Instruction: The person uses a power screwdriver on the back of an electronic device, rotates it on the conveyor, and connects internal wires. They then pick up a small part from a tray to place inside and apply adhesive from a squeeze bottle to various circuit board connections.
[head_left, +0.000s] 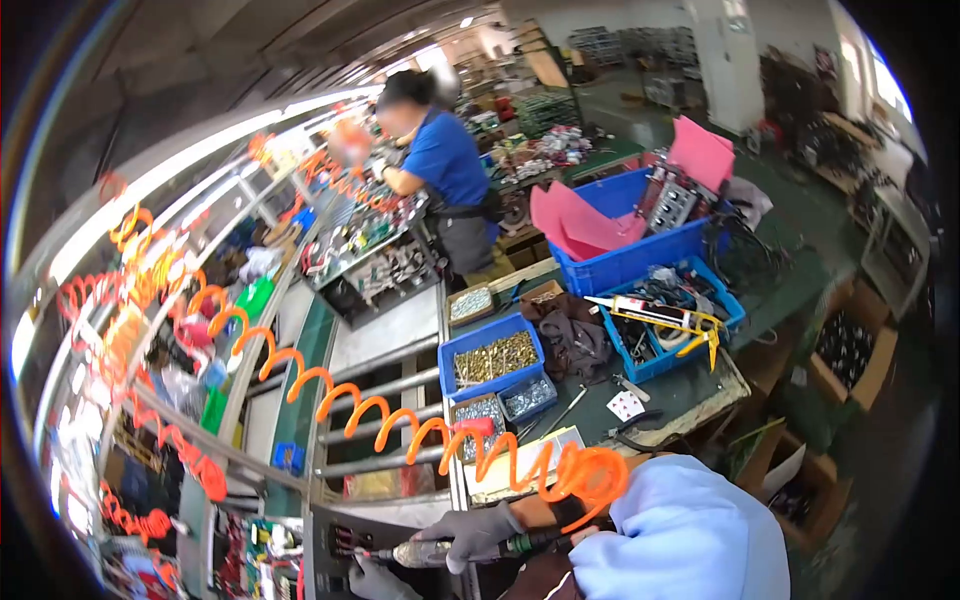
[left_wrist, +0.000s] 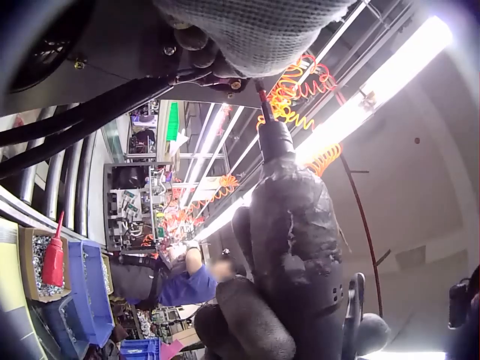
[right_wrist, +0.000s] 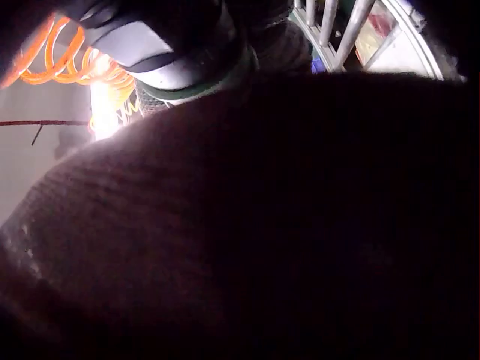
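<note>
My right hand (head_left: 478, 532), in a grey glove, grips a pistol-less, straight power screwdriver (head_left: 420, 553) with a worn grey body. In the left wrist view its fingers (left_wrist: 255, 322) wrap the screwdriver's barrel, and the bit (left_wrist: 265, 105) points up at a dark metal panel. My gloved left hand (head_left: 380, 578) is right at the bit's tip. In the left wrist view its curled fingertips (left_wrist: 201, 56) hold the end of black cables (left_wrist: 82, 112) against the panel (left_wrist: 142, 84), beside a small brass-coloured fitting. A dark sleeve (right_wrist: 225, 210) hides most of the right wrist view.
An orange coiled hose (head_left: 400, 425) hangs across the bench to my right arm. Beyond the hands stand a blue bin of brass screws (head_left: 490, 340), smaller screw boxes (head_left: 478, 415) and a blue tool tray (head_left: 640, 370). Another person (head_left: 445, 165) works further along the roller line.
</note>
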